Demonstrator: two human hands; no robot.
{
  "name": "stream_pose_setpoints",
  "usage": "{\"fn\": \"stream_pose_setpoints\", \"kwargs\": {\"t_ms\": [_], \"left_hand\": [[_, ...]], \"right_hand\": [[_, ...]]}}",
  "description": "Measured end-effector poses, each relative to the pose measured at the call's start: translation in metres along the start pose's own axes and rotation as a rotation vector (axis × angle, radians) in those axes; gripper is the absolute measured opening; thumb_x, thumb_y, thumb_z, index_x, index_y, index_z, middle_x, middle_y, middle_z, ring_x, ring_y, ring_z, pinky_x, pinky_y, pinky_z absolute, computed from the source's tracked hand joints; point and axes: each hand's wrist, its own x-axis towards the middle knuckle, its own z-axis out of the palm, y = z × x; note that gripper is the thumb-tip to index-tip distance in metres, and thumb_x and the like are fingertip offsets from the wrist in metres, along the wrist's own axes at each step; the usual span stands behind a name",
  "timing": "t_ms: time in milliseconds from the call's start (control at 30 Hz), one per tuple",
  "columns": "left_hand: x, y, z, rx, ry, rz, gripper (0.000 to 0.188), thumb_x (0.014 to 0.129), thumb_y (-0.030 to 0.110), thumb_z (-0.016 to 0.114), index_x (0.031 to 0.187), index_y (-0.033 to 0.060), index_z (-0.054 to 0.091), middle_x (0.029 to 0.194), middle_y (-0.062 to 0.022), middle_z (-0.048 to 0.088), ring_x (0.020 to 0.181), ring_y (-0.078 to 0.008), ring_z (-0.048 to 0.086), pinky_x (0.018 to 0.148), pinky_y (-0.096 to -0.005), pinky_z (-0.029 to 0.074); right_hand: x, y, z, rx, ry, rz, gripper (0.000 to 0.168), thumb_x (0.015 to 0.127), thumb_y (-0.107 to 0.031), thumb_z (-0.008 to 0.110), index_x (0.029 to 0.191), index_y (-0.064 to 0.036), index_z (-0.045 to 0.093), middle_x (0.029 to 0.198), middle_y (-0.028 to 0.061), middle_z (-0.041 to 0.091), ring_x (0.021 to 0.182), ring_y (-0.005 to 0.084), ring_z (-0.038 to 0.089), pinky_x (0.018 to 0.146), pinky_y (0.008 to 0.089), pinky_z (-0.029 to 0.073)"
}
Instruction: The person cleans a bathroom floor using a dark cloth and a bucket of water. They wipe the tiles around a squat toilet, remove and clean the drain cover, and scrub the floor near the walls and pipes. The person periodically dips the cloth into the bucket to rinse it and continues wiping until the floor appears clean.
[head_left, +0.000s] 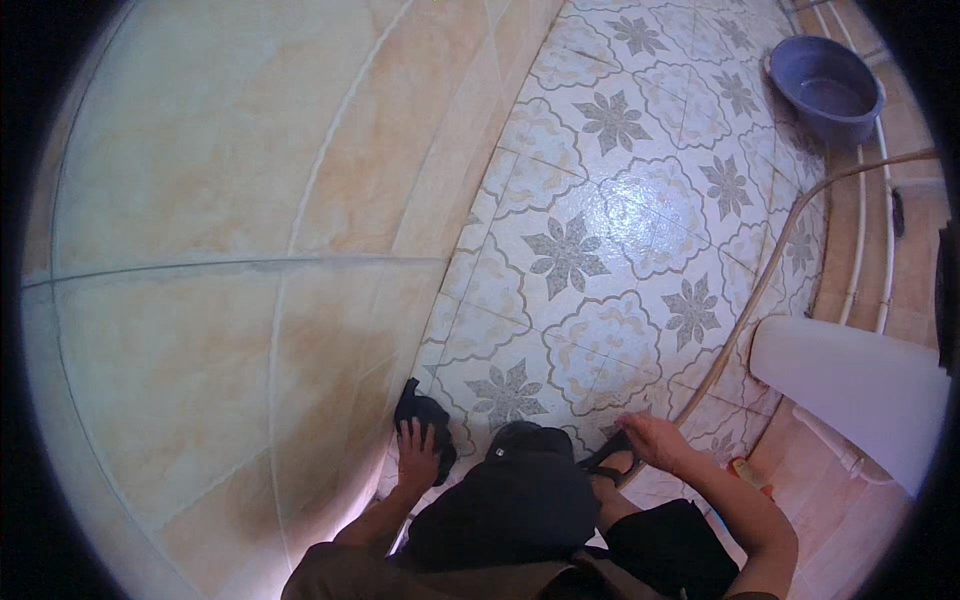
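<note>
At the foot of the tiled wall, my left hand (417, 454) lies spread over a black cloth (427, 409); whether the fingers grip it is hidden. My right hand (649, 438) hangs above the floor near my sandaled foot (616, 463), its fingers bent together. Whether anything small is between those fingertips cannot be told. Black clothing (517, 510) covers my lap between both arms.
A tiled wall (187, 187) rises on the left. The patterned tile floor (600, 360) shines wet-looking. A hose (772, 262) runs along the right. Beyond it are a purple-grey basin (829, 82), white pipes (862, 225) and a white fixture (847, 382).
</note>
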Motion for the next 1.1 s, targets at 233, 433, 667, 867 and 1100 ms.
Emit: {"fn": "stream_pose_setpoints", "kwargs": {"t_ms": [233,433,667,867,1100], "left_hand": [[0.219,0.062,-0.065,-0.084,0.303,0.225,0.067,0.084,0.017,0.067,0.145,0.0165,0.041,0.152,-0.0246,0.028,0.141,-0.0507,0.021,0.107,-0.0657,0.026],[0.338,0.177,-0.067,0.049,0.422,0.298,0.047,0.09,0.024,0.059,0.135,0.0111,0.053,0.147,-0.0163,0.04,0.138,-0.0437,0.03,0.102,-0.063,0.032],[0.203,0.254,0.045,0.162,-0.112,1.748,0.048,0.083,0.037,0.062,0.127,0.0179,0.058,0.141,-0.0083,0.048,0.138,-0.0292,0.035,0.112,-0.0564,0.025],[0.307,0.301,-0.025,-0.04,-0.037,1.263,0.047,0.084,0.031,0.065,0.128,0.0164,0.057,0.142,-0.0123,0.046,0.137,-0.031,0.037,0.111,-0.0578,0.026],[0.253,0.365,0.034,0.08,-0.03,1.253,0.052,0.084,0.032,0.06,0.13,0.009,0.055,0.146,-0.014,0.043,0.139,-0.0343,0.032,0.108,-0.0573,0.029]], "right_hand": [[-0.036,-0.027,0.005,0.271,0.268,0.109,0.026,0.094,-0.012,0.056,0.118,-0.007,0.06,0.106,0.0177,0.064,0.099,0.0368,0.062,0.082,0.043,0.051],[-0.055,-0.065,-0.011,0.481,0.411,0.269,0.029,0.096,-0.012,0.053,0.124,-0.006,0.056,0.11,0.0156,0.064,0.099,0.0305,0.064,0.085,0.0373,0.051],[-0.146,-0.076,0.026,1.009,0.589,0.582,0.03,0.097,-0.013,0.054,0.127,-0.008,0.055,0.088,0.0062,0.065,0.07,0.0115,0.061,0.065,0.0267,0.052],[-0.182,-0.044,0.088,1.232,0.597,0.654,0.03,0.098,-0.017,0.054,0.127,-0.009,0.055,0.083,0.0052,0.065,0.064,0.0095,0.058,0.06,0.0236,0.048],[-0.164,-0.008,0.092,1.207,0.717,0.609,0.03,0.098,-0.017,0.054,0.126,-0.007,0.055,0.087,0.0051,0.066,0.067,0.0095,0.059,0.06,0.0236,0.048]]}}
